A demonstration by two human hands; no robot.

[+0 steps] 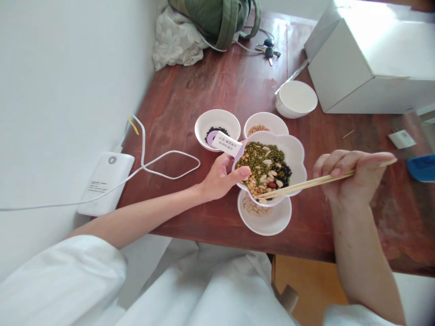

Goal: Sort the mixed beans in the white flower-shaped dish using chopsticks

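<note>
My left hand (222, 179) grips the left side of a flower-shaped bowl (296, 158), its thumb over the rim. Green beans, black beans, yellow beans, pale seeds and a red bean lie mixed inside. A labelled handle sticks out at the bowl's upper left. My right hand (350, 174) holds wooden chopsticks (306, 184), whose tips touch the contents near the bowl's lower rim. Partly under it are a bowl of pale seeds (265, 224) in front and a bowl of yellow beans (267, 118) behind. Left of that one is a bowl with black beans (217, 117).
An upright white bowl (297, 99) stands behind, near a large white box (367, 68). Keys (269, 52), a green bag (217, 18) and patterned cloth (178, 38) lie at the back. A white power bank (107, 183) with a looped cable is left; a blue object (421, 168) is right.
</note>
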